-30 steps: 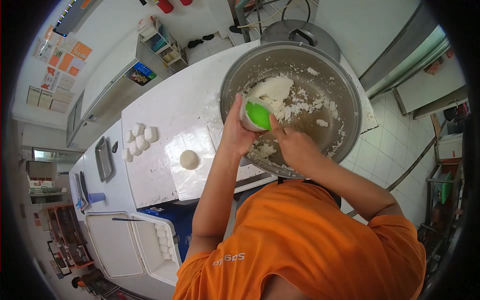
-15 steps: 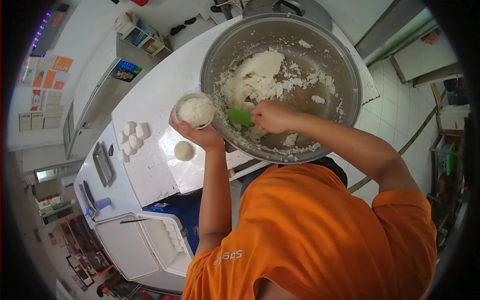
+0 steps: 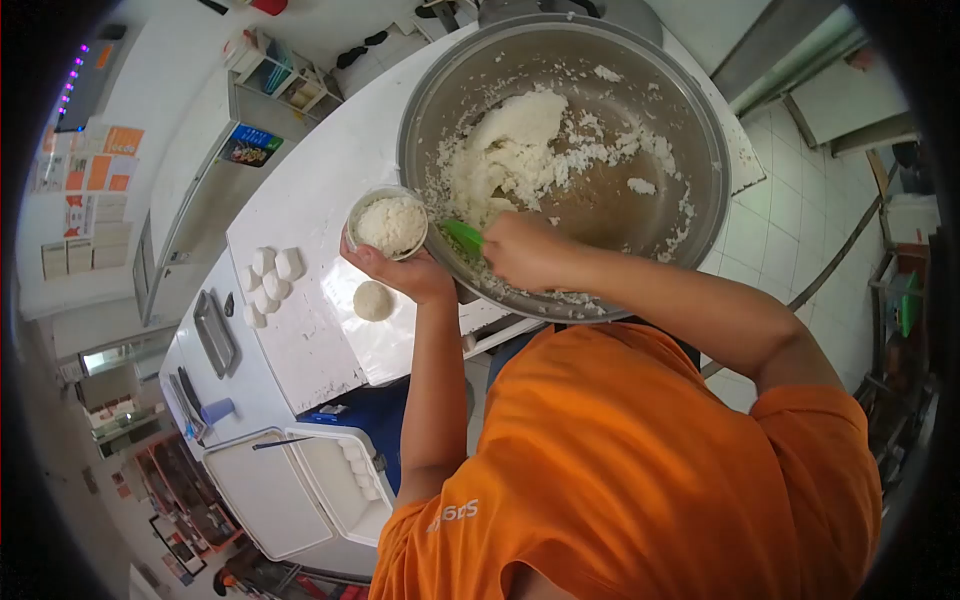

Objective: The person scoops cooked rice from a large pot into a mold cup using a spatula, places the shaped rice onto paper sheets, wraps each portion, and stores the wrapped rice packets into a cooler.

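My left hand (image 3: 405, 272) is wrapped round a small bowl (image 3: 352, 222) filled with white rice (image 3: 392, 224), held beside the rim of a large metal pot (image 3: 716, 170). Closed on a green rice scoop (image 3: 462, 238), my right hand (image 3: 525, 252) is inside the pot near its left wall. A mound of cooked rice (image 3: 520, 130) lies in the pot, with loose grains stuck around the sides. Below my left hand, a round rice ball (image 3: 373, 300) rests on a clear plastic sheet (image 3: 385, 350).
Several white wrapped packets (image 3: 270, 285) sit on the white table (image 3: 300, 345). Further left are a metal tray (image 3: 214, 332) and a purple cup (image 3: 217, 410). An open cooler box (image 3: 345, 490) stands below the table, holding white packets.
The green scoop has shifted slightly left and tilted more steeply against the pot's side, my right hand moving with it. My left hand still holds the filled bowl.
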